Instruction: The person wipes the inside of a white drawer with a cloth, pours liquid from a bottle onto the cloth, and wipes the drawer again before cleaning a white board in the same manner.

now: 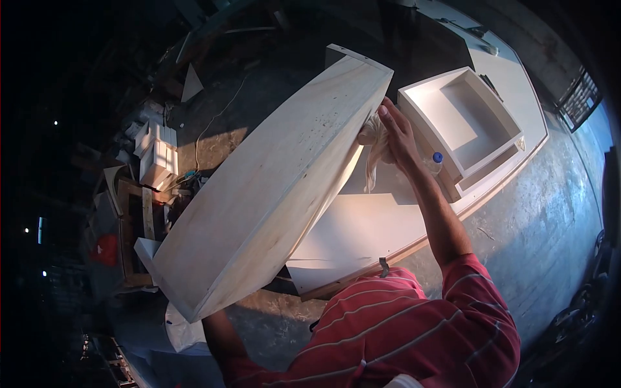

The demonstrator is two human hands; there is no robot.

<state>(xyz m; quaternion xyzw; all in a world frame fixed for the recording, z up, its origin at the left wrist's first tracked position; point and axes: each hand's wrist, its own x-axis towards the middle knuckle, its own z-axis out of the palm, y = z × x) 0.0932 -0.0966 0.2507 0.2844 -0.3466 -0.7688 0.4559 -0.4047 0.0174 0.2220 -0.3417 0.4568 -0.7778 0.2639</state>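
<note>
A pale wooden drawer-like box [259, 174] is tilted up across the view, its broad outer panel facing me, with dark specks near the upper end. My right hand [398, 132] is closed on a bunched whitish cloth [370, 139] at the box's right upper edge; part of the cloth hangs down. My left forearm [223, 333] reaches up to the box's lower end, where the hand itself is hidden behind the wood. Right of my right hand, a white-painted drawer [466, 119] sits open side up on the white table [362, 233].
A clear bottle with a blue cap [438, 157] stands beside the white drawer. A metal clip-like piece [383, 266] is at the table's near edge. White wooden pieces [158, 165], a wooden frame [136, 281] and a red object [105, 249] lie at left. A cable [223, 110] crosses the floor.
</note>
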